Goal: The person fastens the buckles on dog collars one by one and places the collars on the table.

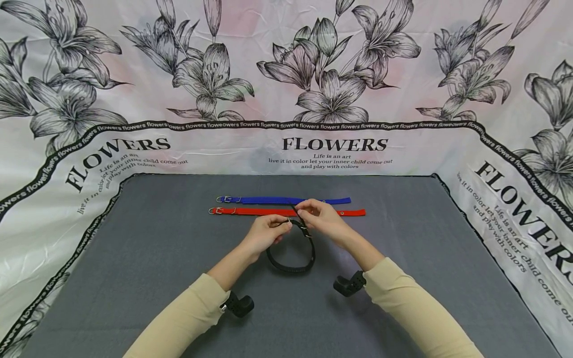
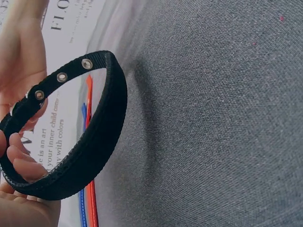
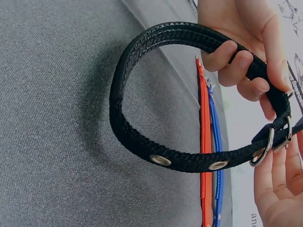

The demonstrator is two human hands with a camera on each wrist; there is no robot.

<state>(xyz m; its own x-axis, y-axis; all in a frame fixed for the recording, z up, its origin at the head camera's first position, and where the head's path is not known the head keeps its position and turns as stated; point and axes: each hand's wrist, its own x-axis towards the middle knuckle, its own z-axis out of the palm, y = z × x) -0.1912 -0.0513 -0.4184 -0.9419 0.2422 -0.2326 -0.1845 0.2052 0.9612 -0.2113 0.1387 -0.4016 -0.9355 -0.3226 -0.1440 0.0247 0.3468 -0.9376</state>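
A black collar, bent into a loop, hangs above the grey cloth from both hands. My left hand grips the band beside the buckle, its fingers curled over the strap in the right wrist view. With thumb and fingertips, my right hand pinches the strap's free end just past the buckle. Metal-rimmed eyelets line the band, and a metal ring sits by the buckle. The strap runs through the buckle there. In the left wrist view the buckle is mostly hidden.
Beyond the hands, a red collar and a blue collar lie straight and parallel on the grey cloth. Behind them rises a flower-printed backdrop. Black wrist cameras hang below the sleeves.
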